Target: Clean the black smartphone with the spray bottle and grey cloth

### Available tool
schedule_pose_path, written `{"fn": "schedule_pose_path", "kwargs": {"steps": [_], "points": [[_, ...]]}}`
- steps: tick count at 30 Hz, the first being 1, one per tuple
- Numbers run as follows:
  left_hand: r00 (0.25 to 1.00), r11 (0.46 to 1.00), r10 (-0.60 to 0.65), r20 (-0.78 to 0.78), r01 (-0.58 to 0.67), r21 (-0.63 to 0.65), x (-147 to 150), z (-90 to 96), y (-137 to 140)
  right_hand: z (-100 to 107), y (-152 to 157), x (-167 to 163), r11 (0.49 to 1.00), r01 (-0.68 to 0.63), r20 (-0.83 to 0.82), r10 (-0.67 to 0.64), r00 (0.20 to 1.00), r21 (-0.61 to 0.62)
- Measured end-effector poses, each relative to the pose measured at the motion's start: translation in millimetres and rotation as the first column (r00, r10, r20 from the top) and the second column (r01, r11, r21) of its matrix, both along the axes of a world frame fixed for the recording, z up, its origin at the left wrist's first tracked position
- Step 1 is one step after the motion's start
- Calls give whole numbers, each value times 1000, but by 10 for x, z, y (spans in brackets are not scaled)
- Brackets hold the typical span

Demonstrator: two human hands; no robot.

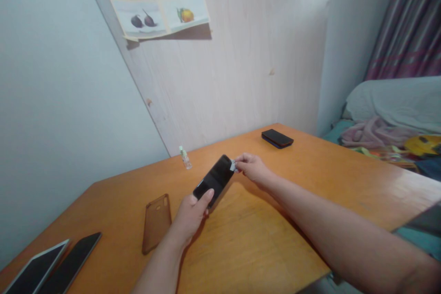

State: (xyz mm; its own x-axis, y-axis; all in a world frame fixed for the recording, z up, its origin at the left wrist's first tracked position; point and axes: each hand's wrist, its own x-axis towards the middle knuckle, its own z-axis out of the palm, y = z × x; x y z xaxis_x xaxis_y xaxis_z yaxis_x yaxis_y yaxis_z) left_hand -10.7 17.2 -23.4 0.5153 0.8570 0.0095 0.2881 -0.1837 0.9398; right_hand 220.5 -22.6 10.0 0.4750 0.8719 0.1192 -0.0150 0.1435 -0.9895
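A black smartphone [216, 178] is tilted above the table, gripped near its lower end by my left hand [195, 213], whose thumb lies across the screen. At the phone's upper right corner, my right hand [251, 167] pinches a small whitish piece, perhaps a wipe or cloth [233, 166], against the edge. Just left of my left wrist lies a brown phone case [157, 224], inner side up. Behind the phone stands a small clear spray bottle [186, 158] with a pale green top.
The orange-brown wooden table [262, 239] meets the wall at the back. Two stacked dark phones [277, 138] rest at the far right. A white-framed tablet [39, 266] and a black one [74, 259] lie at the front left. Fruit pictures [158, 0] hang above; a bed with bedding [392, 101] is right.
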Motion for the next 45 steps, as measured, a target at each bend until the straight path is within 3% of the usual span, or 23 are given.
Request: {"fn": "schedule_pose_path", "kwargs": {"steps": [6,12,18,21,26,33,40,45], "points": [[987,989,106,122,-91,-119,13,34,-3,-34,-18,-70,996,-91,-154,91,984,8],[983,987,74,165,-49,-152,54,50,-69,-20,-43,-131,983,-174,-327,183,927,56],[971,981,104,217,-64,-182,58,79,-81,-117,-144,-437,946,-323,-453,297,841,21],[974,982,83,209,-44,-184,49,67,-72,-78,-119,-359,957,-284,-516,270,813,53],[982,981,40,186,-3,-194,49,53,-87,65,-70,-99,971,-220,-520,237,821,96],[970,978,84,229,-37,-204,38,70,-81,-51,-166,-434,934,-353,-519,328,789,55],[979,978,21,205,22,-209,32,66,-83,97,-98,-102,969,-226,-491,246,836,101],[969,975,80,234,-27,-220,33,106,-85,-69,-188,-467,925,-374,-486,356,798,65]]}}
